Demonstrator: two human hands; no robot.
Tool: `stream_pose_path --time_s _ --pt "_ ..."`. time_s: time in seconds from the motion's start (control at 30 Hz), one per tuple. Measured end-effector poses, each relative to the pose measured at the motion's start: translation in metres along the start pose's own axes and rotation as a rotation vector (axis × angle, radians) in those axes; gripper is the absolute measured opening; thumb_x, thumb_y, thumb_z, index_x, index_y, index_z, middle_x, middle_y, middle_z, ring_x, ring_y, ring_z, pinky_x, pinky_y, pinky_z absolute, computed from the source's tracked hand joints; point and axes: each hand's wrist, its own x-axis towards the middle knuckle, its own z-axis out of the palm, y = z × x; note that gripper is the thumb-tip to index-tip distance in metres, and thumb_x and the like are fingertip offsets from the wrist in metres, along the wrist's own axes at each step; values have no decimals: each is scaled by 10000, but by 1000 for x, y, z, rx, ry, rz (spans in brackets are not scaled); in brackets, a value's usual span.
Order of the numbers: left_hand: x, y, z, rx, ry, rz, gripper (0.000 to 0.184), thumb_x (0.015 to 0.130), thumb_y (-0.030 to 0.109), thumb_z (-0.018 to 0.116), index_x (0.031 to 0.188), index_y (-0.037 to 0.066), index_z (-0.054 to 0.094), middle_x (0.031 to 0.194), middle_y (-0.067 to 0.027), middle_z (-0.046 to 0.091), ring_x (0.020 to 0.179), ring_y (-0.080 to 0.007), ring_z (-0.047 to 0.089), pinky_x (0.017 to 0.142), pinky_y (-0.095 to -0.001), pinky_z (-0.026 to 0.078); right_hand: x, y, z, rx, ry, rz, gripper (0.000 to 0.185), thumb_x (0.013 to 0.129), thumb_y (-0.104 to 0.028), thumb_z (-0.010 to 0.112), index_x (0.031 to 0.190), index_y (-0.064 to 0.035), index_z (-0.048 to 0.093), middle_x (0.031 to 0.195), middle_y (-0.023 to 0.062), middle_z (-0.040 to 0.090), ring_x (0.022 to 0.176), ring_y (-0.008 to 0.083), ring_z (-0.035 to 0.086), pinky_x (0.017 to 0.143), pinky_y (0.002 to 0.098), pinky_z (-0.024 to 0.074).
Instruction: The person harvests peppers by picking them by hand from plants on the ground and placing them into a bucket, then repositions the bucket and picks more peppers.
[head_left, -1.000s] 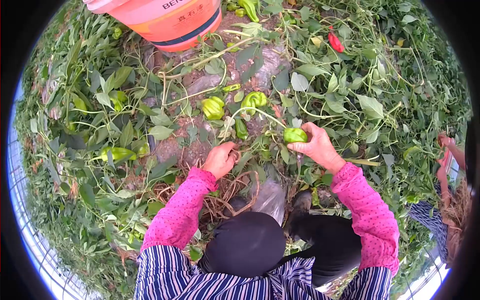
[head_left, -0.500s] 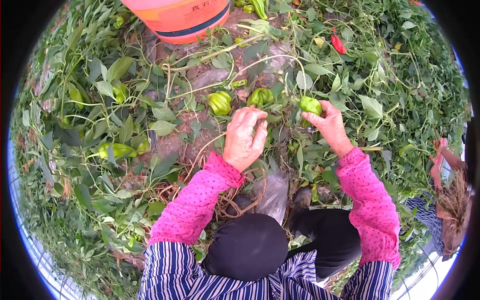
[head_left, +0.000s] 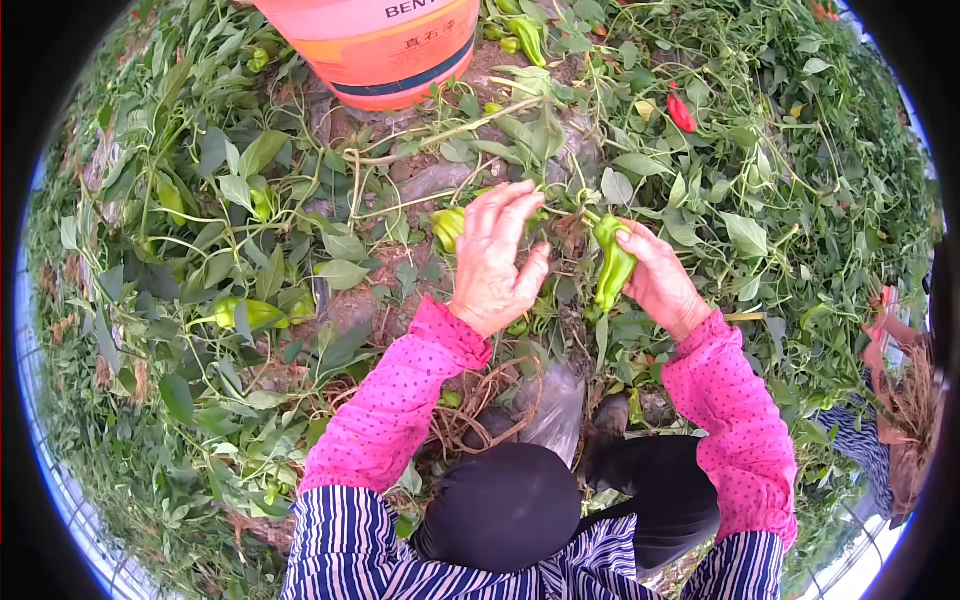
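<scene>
My right hand (head_left: 660, 280) is closed on a long green pepper (head_left: 613, 265), which hangs with its tip toward me and its stem end at the top, near a thin stalk. My left hand (head_left: 497, 262) is held just left of that pepper, fingers stretched forward and thumb apart, with nothing visible in it. Behind its fingers a yellowish-green pepper (head_left: 447, 228) is partly hidden. Pepper plant stems and leaves lie beyond both hands.
An orange-pink bucket (head_left: 385, 55) stands at the top. A red pepper (head_left: 681, 112) shows at upper right, and more green peppers (head_left: 252, 313) at left. Clear plastic sheet (head_left: 555, 410) lies by my knee (head_left: 505, 505). Another person (head_left: 895, 400) is at the right edge.
The pepper in my right hand has turned and now shows its full length. My left hand has moved forward, with its thumb spread wider. The view has shifted slightly.
</scene>
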Motion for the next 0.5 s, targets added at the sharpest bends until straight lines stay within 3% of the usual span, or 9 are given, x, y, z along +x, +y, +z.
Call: stream_pose_path --time_s 0.1,0.2,0.3,0.4,0.43,0.5 --pt "9 16 6 123 -234 -15 733 634 155 707 1309 196 426 1385 -82 322 1303 -349 225 1013 -512 262 -10 2 3 -19 -102 3 432 821 -215 615 1202 -66 475 1007 20 592 886 126 579 787 292 486" --pt "5 6 22 217 -369 106 634 617 116 702 1209 208 495 1357 -52 357 1316 -344 217 984 -559 264 -18 14 -4 -1 -267 66 408 746 -122 593 1113 -2 461 954 109 581 840 217 605 759 367 505" --pt "-14 9 37 319 -496 228 314 661 122 654 956 122 544 1029 -29 530 1175 -247 410 970 -570 280 -31 16 -9 -147 -354 171 461 688 -117 562 1103 17 412 921 146 571 770 254 616 731 384 512" --pt "-43 12 46 357 -551 330 164 709 130 583 853 119 506 772 -15 511 913 -204 528 958 -573 298 -47 13 -1 -470 -303 209 364 783 -236 605 1052 -8 512 893 74 578 740 158 582 706 308 481" --pt "-50 13 48 373 -555 372 138 720 125 567 838 120 494 735 -15 491 848 -191 531 950 -569 309 -48 21 1 -519 -310 199 300 828 -266 606 1005 -26 574 859 22 591 711 107 555 686 277 465" --pt "-59 16 48 329 -705 342 136 737 133 563 854 113 495 760 -25 523 861 -200 543 949 -555 312 -47 39 -5 -641 -355 175 217 845 -227 587 915 -23 613 755 -14 593 661 95 533 630 270 446"
